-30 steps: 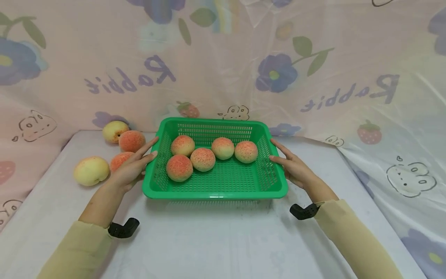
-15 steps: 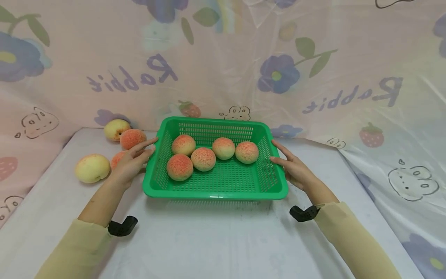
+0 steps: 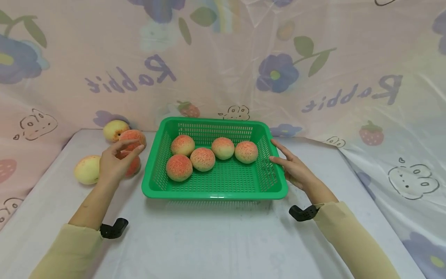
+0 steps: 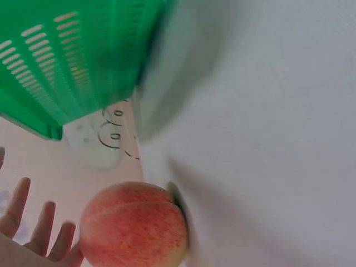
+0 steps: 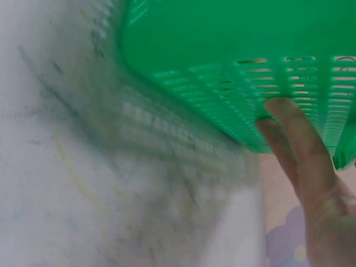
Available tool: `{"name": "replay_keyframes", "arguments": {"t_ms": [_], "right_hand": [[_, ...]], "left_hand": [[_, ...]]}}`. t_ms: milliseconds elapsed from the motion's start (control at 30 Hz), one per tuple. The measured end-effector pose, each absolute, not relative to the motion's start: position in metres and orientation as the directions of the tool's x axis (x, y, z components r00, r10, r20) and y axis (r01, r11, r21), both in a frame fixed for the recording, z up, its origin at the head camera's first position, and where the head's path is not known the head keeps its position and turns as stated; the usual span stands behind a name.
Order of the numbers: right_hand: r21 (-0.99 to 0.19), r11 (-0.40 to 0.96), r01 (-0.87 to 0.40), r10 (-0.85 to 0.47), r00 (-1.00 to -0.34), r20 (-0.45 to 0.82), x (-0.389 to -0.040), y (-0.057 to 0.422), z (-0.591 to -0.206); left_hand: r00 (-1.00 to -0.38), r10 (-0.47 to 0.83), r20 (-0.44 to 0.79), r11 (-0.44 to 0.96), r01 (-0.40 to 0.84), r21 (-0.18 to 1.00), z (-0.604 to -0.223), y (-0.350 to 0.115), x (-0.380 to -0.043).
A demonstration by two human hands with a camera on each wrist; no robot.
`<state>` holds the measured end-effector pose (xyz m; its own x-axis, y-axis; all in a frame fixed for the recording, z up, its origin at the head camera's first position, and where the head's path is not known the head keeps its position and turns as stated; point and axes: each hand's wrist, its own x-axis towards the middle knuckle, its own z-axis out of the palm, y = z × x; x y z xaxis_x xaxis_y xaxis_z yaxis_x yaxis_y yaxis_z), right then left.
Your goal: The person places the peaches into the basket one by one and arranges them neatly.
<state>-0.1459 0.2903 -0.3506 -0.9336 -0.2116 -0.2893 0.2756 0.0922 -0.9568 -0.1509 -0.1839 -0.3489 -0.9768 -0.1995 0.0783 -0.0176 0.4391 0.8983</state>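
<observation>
A green plastic basket (image 3: 217, 195) sits mid-table with several red-yellow peaches (image 3: 179, 168) in it. My right hand (image 3: 296, 168) holds its right rim, thumb over the top edge. In the right wrist view, two fingers (image 5: 303, 139) lie against the slotted outer wall. My left hand (image 3: 113, 162) is apart from the basket, spread over the fruit on the left. A red peach (image 3: 131, 167) lies partly hidden beneath it; another peach (image 3: 134, 139) is just behind its fingers. In the left wrist view, a red peach (image 4: 133, 228) appears beside the spread fingers (image 4: 41, 228).
A pale yellow fruit (image 3: 86, 170) lies left of my left hand, partly covered by it. Another yellow fruit (image 3: 115, 130) lies at the back left. A printed curtain (image 3: 223, 77) hangs behind the white table (image 3: 216, 240).
My left hand has let go of the basket's left rim and moved left over the loose peaches. The right hand and the basket have stayed in place.
</observation>
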Motion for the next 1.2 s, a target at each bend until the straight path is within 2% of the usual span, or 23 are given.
{"name": "replay_keyframes", "arguments": {"t_ms": [100,300,667,900,1200], "right_hand": [[-0.958,0.088,0.273,-0.215,-0.934,-0.286,-0.146,0.291,-0.351],[-0.959,0.087,0.268,-0.212,-0.936,-0.281,-0.145,0.291,-0.350],[-0.960,0.087,0.265,-0.213,-0.937,-0.277,-0.145,0.292,-0.350],[-0.959,0.087,0.270,-0.205,-0.937,-0.282,-0.145,0.291,-0.350],[-0.960,0.084,0.267,-0.209,-0.937,-0.279,-0.145,0.290,-0.351]], "left_hand": [[-0.972,-0.208,0.110,0.478,-0.002,0.878,-0.352,-0.185,-0.151],[-0.980,-0.187,0.067,0.559,-0.050,0.828,-0.360,-0.189,-0.147],[-0.988,-0.138,-0.065,0.549,-0.131,0.826,-0.372,-0.201,-0.146],[-0.993,-0.115,-0.028,0.588,-0.091,0.804,-0.376,-0.201,-0.146],[-0.993,-0.101,-0.069,0.575,-0.115,0.810,-0.382,-0.201,-0.149]]}}
